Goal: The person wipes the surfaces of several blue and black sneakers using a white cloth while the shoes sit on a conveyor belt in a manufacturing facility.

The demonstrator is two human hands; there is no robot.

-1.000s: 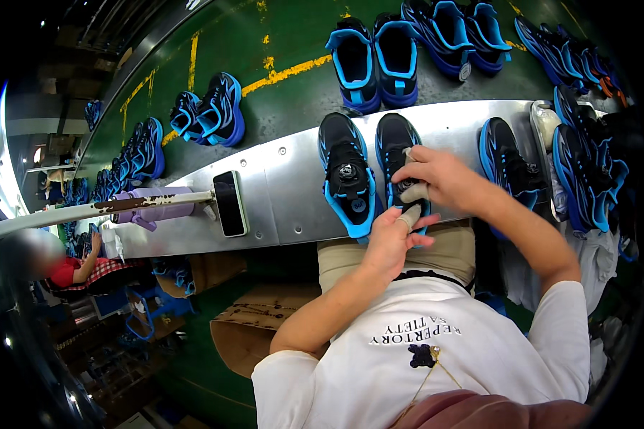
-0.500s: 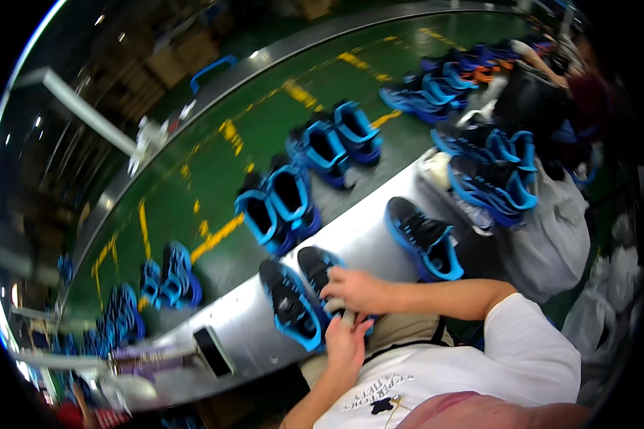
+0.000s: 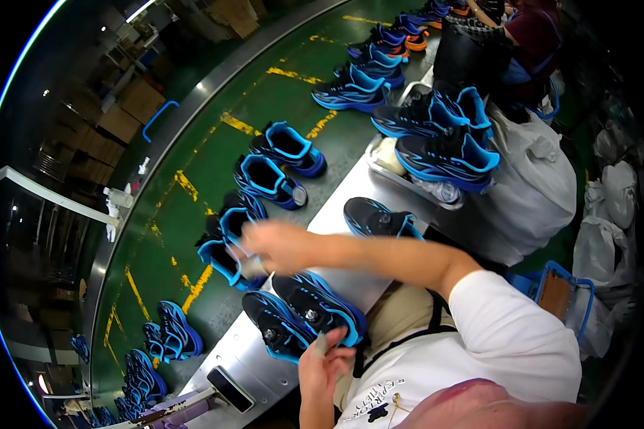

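Two black-and-blue sneakers lie side by side on the metal ledge in front of me, a left sneaker [image 3: 270, 325] and a right sneaker [image 3: 313, 304]. Beside the heel of the right one is my left hand [image 3: 323, 363], fingers apart, with a pale covering on one finger. Whether a fingertip touches the blue collar I cannot tell. My right hand [image 3: 275, 247] is stretched across the ledge, over or beside a pair of sneakers [image 3: 222, 259] on the green belt. Motion smears its fingers, so any grip is hidden.
Another sneaker [image 3: 379, 218] rests farther right on the ledge, near a tray [image 3: 386, 161] with sneakers above it. The green belt [image 3: 193, 236] carries several more pairs. A phone [image 3: 230, 390] lies at the ledge's near left. A white sack [image 3: 533, 186] hangs at right; a co-worker [image 3: 533, 36] sits beyond.
My hands were together over the right sneaker's heel. Now they are apart: the right has swung left and forward to the belt, the left stays near the heel. The view has turned.
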